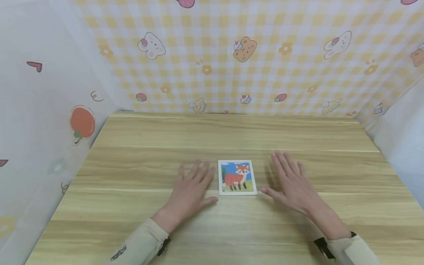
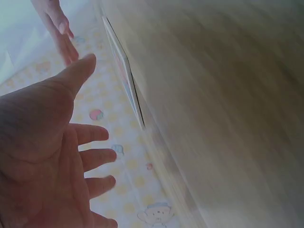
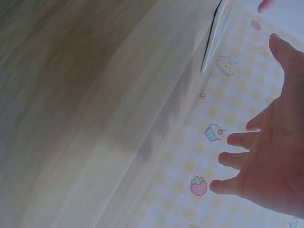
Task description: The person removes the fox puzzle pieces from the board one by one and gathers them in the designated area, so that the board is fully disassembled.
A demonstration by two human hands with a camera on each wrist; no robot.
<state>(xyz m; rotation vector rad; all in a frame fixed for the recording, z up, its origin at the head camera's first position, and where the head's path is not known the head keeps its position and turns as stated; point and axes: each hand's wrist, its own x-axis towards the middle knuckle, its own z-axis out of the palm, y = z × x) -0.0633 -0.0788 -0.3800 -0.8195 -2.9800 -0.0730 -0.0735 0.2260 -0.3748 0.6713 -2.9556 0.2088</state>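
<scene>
Head view gives me the whole scene: a wooden table walled in by a yellow checked backdrop printed with small cartoon animals, and pale sheets at both sides. I see no box, tray or other container anywhere on the table, so nothing is held in anything.

One thing lies on the wood: a small square fox puzzle, flat, picture side up, white-bordered, showing an orange fox against blue sky and green ground. It sits near the middle of the table, between my two hands.

My left hand is palm down just left of the puzzle, fingers straight and spread, fingertips close to the puzzle's left edge; I cannot tell whether they touch it. My right hand is palm down on the other side, fingers also spread, thumb pointing toward the puzzle's lower right corner with a narrow gap showing. Neither hand grips anything.

Left wrist view shows the open left hand with fingers apart and the puzzle's thin edge beyond. Right wrist view shows the right hand equally open, clear of the puzzle's edge.
</scene>
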